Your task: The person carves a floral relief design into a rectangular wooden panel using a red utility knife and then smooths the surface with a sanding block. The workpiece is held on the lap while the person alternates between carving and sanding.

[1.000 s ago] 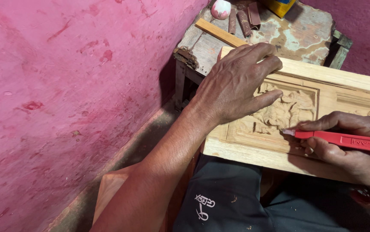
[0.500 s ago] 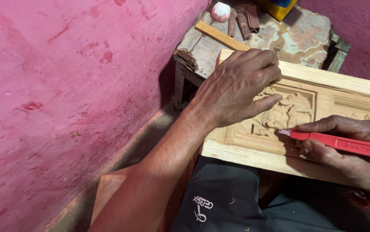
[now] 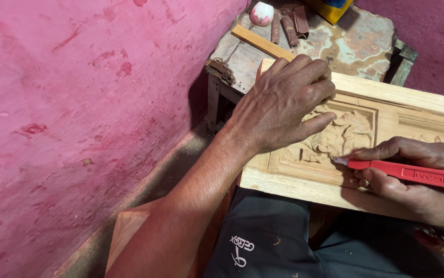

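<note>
Steadying the pale carved wooden panel (image 3: 387, 108) across the lap and the worn bench (image 3: 345, 41), the left hand (image 3: 283, 103) presses flat, fingers spread, while the right hand (image 3: 412, 175) grips a red-handled carving tool (image 3: 407, 172), its tip on the relief; finer cuts need a controlled push.

Carved panel (image 3: 366, 110): pale tan wood, relief figure motif. Knife handle (image 3: 412, 174): red. Wall (image 3: 77, 103): mottled pink. Worktop (image 3: 356, 46): grey, blotched.
</note>
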